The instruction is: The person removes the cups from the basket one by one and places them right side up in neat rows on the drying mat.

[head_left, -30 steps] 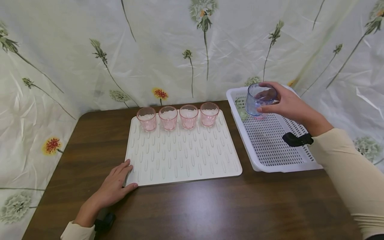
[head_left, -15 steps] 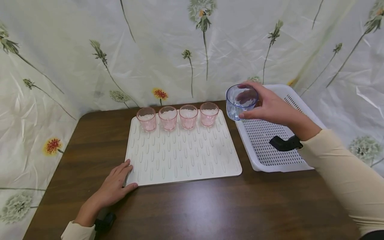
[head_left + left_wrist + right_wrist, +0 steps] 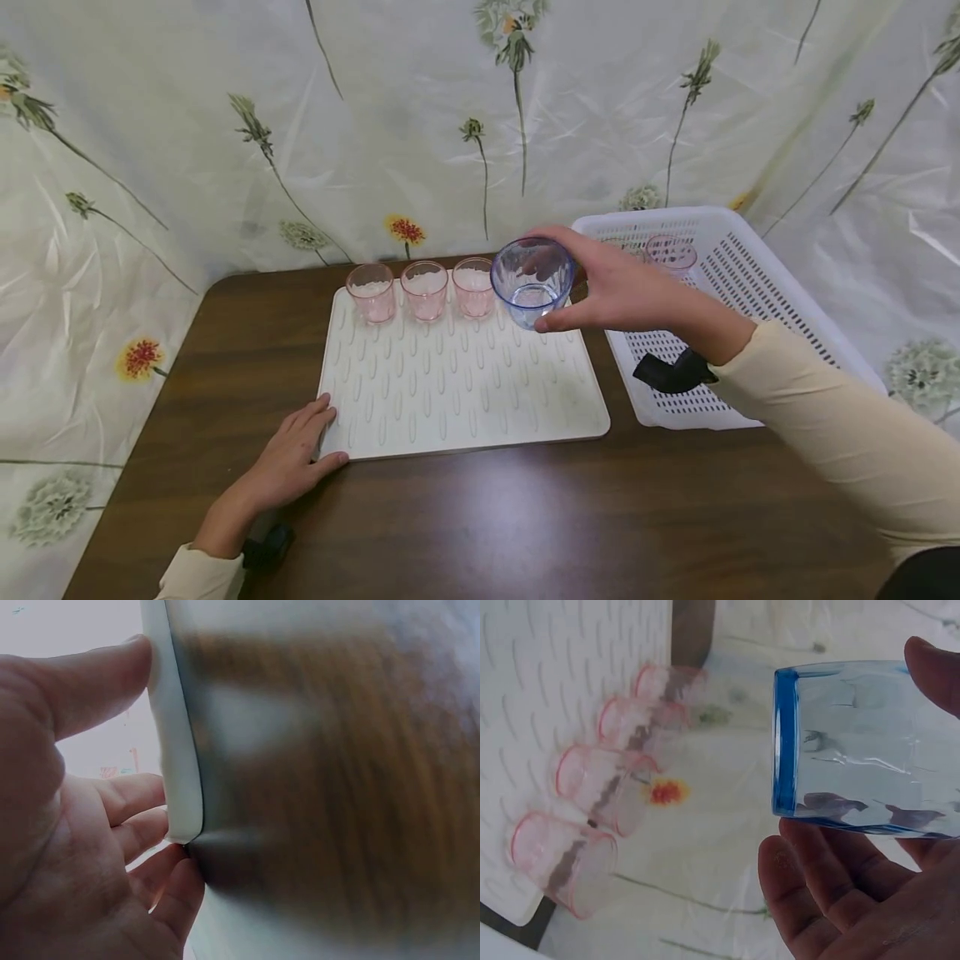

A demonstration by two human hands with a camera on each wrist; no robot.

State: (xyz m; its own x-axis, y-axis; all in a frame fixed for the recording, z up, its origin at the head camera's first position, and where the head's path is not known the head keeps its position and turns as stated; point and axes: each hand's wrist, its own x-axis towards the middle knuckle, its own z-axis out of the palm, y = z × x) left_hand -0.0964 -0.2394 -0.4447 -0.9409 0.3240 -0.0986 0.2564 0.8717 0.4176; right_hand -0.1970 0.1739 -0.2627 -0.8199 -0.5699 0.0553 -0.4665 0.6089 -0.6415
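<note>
My right hand (image 3: 622, 287) grips a clear blue glass (image 3: 532, 279) round its side, above the back right of the white ridged mat (image 3: 450, 392). The right wrist view has the blue glass (image 3: 862, 750) between my thumb and fingers. Pink glasses stand in a row along the mat's back edge: a left one (image 3: 372, 296), a middle one (image 3: 425, 292) and one (image 3: 473, 287) beside the blue glass, which hides the spot to its right. My left hand (image 3: 281, 467) rests at the mat's front left corner, thumb and fingers touching its edges (image 3: 174, 735).
A white perforated basket (image 3: 787, 308) stands right of the mat, partly behind my right arm. In it are a pink glass (image 3: 671, 254) and a faint greenish one (image 3: 622, 244). The dark wooden table (image 3: 480, 533) meets a flowered sheet (image 3: 420, 125) behind.
My right hand has carried the blue glass left, out from over the basket to above the mat's back right. My left hand stays at the mat's corner.
</note>
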